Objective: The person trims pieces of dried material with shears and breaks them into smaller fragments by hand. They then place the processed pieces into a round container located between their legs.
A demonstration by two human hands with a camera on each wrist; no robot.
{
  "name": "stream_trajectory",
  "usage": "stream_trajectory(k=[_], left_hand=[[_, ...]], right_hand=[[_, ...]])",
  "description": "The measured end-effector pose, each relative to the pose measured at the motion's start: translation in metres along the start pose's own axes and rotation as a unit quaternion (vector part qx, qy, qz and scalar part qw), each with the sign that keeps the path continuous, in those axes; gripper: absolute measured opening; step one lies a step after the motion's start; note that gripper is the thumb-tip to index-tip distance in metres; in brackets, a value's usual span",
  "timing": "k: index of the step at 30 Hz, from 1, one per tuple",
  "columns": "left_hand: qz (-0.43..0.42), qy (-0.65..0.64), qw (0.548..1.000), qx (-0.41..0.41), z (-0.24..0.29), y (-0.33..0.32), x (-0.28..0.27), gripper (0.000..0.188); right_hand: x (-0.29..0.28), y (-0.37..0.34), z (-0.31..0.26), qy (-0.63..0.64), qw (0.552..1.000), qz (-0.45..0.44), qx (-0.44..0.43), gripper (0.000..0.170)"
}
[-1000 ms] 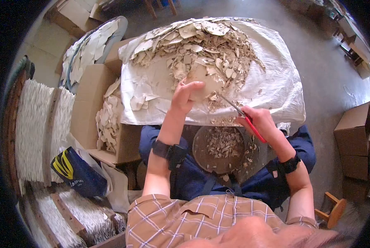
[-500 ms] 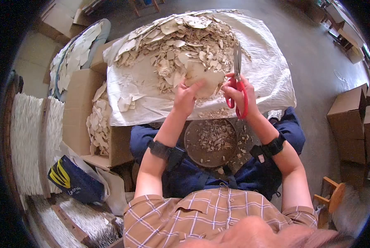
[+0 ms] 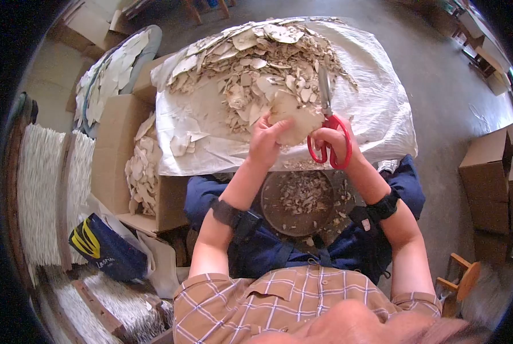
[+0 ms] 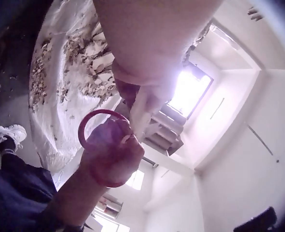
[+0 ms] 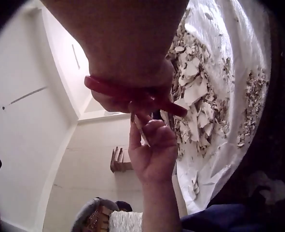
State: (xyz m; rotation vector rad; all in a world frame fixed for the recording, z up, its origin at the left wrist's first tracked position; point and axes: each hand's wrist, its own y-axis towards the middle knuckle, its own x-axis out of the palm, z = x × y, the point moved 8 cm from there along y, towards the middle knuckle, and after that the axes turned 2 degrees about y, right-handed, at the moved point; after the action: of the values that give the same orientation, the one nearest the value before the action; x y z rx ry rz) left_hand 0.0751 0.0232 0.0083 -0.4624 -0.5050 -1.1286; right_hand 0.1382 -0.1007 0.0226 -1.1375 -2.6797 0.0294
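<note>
In the head view the left hand (image 3: 266, 139) pinches a flat, pale, roundish piece (image 3: 294, 117) between thumb and fingers, above the white cloth (image 3: 371, 123). Red-handled scissors (image 3: 338, 150) hang on the right hand (image 3: 339, 140), their blades pointing away from the body. The right fingertips are at the right edge of the pale piece. Beyond both hands lies a heap of similar broken pieces (image 3: 251, 57). In the right wrist view the left hand (image 5: 154, 152) holds the piece edge-on, close to the scissors' red handles (image 5: 108, 89).
Left of the cloth stands a cardboard box (image 3: 113, 155) with pale pieces. A round container of scraps (image 3: 279, 221) sits between the knees. A blue bag (image 3: 110, 249) and stacked sheets (image 3: 38, 195) are at the left, cartons (image 3: 486, 172) and a wooden stool (image 3: 467, 281) at the right.
The right hand has moved up to the piece, and the scissors have swung from pointing up-left to pointing away from the body. The left hand still holds the piece.
</note>
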Motion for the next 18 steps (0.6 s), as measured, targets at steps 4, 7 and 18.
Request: stream_trajectory(k=[4,7,18], left_hand=[[0.031,0.013,0.999,0.010,0.000,0.000,-0.001,0.035],[0.043,0.013,0.999,0.015,0.004,0.002,-0.001,0.038],[0.259,-0.017,0.966,0.006,0.035,0.025,-0.093,0.046]], right_hand=[[0.010,-0.002,-0.002,0.004,1.000,-0.020,0.016,0.018],[0.008,0.001,-0.005,-0.019,1.000,0.001,0.018,0.020],[-0.012,-0.006,-0.003,-0.135,0.989,0.057,-0.021,0.031]])
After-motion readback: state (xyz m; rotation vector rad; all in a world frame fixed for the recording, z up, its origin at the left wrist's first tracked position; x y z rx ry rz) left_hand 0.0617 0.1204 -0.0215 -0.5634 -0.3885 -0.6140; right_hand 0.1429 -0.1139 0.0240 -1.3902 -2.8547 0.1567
